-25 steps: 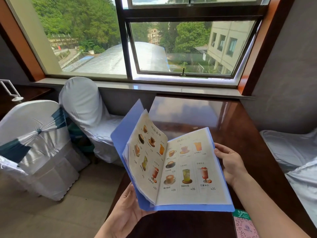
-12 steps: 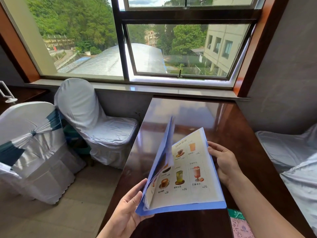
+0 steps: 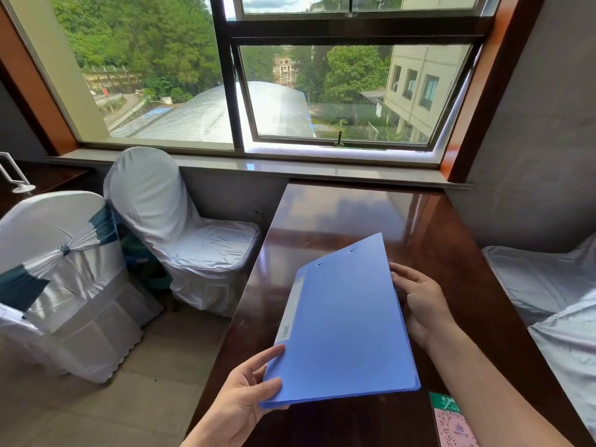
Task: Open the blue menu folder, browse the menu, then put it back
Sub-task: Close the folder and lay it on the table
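You are holding the flat blue plastic menu folder [image 3: 343,321] closed, above the near part of the glossy dark brown wooden table [image 3: 354,214], with its cover facing up and its pale spine label along the left edge. Whether the folder is touching the table you cannot tell from this view. Your left hand [image 3: 240,404] is gripping the folder's near left corner, with the thumb lying on top of the cover and the fingers curling underneath. Your right hand [image 3: 419,304] is clasping the folder's right edge at about mid-length, its fingers bending around that edge. The folder is tilting slightly, with its far end pointing toward the window [image 3: 322,91].

Near the right edge of the table, just beside your right forearm, a pink and green printed card [image 3: 451,421] is lying flat. To the left of the table two chairs in white fabric covers [image 3: 167,221] are standing, the nearer one tied with a dark teal sash [image 3: 100,224]. On the right another white-covered seat [image 3: 548,285] is showing.
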